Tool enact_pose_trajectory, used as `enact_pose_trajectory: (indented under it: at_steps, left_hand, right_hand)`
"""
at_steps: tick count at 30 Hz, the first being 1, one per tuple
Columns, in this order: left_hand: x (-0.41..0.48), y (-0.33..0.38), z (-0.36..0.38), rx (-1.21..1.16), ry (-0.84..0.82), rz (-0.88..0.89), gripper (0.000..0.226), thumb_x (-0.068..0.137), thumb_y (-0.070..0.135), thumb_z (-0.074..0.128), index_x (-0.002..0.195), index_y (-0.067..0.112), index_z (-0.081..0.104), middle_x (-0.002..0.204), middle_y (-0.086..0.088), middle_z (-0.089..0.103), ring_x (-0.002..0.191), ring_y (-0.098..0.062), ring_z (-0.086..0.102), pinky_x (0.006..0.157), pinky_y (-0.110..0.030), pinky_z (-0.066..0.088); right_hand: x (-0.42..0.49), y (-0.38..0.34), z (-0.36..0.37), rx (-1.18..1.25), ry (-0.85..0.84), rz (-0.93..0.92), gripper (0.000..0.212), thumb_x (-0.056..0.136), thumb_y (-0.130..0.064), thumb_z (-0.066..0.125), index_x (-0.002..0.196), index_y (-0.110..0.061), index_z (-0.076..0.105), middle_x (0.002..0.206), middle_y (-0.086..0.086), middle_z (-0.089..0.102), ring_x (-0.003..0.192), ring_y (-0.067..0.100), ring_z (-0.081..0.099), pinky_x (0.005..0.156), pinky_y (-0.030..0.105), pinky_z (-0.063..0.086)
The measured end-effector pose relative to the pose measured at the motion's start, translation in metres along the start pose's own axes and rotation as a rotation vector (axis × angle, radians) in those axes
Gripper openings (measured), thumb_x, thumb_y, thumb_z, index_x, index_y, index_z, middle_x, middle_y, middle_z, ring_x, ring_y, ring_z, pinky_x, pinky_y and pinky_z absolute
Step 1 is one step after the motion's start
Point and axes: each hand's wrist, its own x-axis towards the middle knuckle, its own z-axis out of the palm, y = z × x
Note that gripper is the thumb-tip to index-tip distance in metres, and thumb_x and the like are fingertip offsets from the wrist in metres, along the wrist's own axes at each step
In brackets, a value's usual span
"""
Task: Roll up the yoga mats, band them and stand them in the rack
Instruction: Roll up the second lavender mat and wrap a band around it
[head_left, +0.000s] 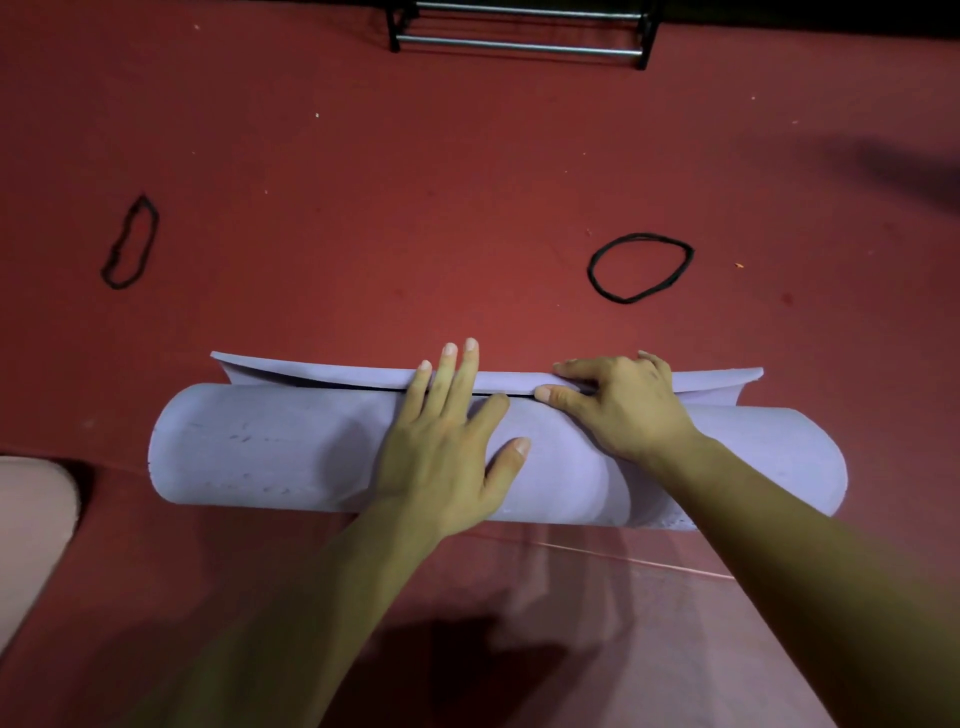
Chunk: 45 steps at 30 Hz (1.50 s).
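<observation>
Two hands are on the purple mat (270, 447), rolled up on the red floor (415, 182): the left hand (447, 431) presses flat with straight fingers, and the right hand (623, 410) pinches the loose end (322, 374) with bent fingers. That loose end curls up under the fingertips, so if the fingers let go too soon, the roll may spring open. One black band (641, 237) lies just past the right fingers, a second band (120, 285) far left of them, and the rack (519, 49) stands farthest off.
</observation>
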Motion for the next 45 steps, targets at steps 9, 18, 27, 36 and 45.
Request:
enact_pose_trajectory:
  at_steps: [9,18,27,36,45]
  left_hand:
    - [0.003,0.0,-0.002,0.049,-0.002,-0.018,0.073,0.093,0.058,0.039,0.145,0.008,0.047,0.163,-0.022,0.022,0.153,-0.036,0.019,0.122,-0.054,0.02]
    - [-0.003,-0.001,-0.003,0.093,-0.007,-0.002,0.08,0.094,0.062,0.039,0.156,0.013,0.032,0.164,-0.017,0.025,0.153,-0.033,0.018,0.123,-0.054,0.016]
    - [-0.019,0.003,0.001,0.03,0.093,0.012,0.064,0.093,0.061,0.043,0.133,0.016,0.064,0.128,-0.011,0.064,0.117,-0.035,0.059,0.104,-0.053,0.042]
    - [-0.037,0.004,0.002,0.033,0.047,0.046,0.074,0.099,0.068,0.025,0.135,0.015,0.062,0.135,-0.013,0.062,0.123,-0.037,0.057,0.103,-0.051,0.035]
    - [-0.028,-0.001,-0.02,-0.089,0.017,0.145,0.091,0.063,0.09,0.056,0.116,0.017,0.065,0.143,-0.019,0.055,0.137,-0.037,0.048,0.109,-0.056,0.038]
  right_hand:
    - [-0.007,0.003,0.01,-0.159,0.166,-0.199,0.069,0.1,-0.072,0.017,0.093,-0.034,0.074,0.083,-0.011,0.071,0.082,0.015,0.06,0.087,0.033,0.024]
    - [-0.026,0.006,0.025,-0.218,0.462,-0.357,0.057,0.108,-0.05,0.036,0.075,-0.02,0.072,0.062,-0.003,0.061,0.062,0.026,0.053,0.067,0.038,0.035]
    - [-0.055,0.005,0.035,-0.162,0.507,-0.35,0.034,0.1,-0.046,0.06,0.09,-0.015,0.071,0.082,0.0,0.059,0.071,0.026,0.052,0.066,0.036,0.035]
    - [-0.073,0.009,0.029,-0.326,0.346,-0.146,0.063,0.101,-0.063,0.033,0.123,-0.018,0.071,0.113,0.007,0.071,0.105,0.034,0.064,0.094,0.047,0.045]
    - [-0.099,0.007,0.038,-0.413,0.466,-0.193,0.068,0.104,-0.065,0.028,0.118,-0.013,0.069,0.113,0.009,0.066,0.101,0.035,0.062,0.091,0.047,0.042]
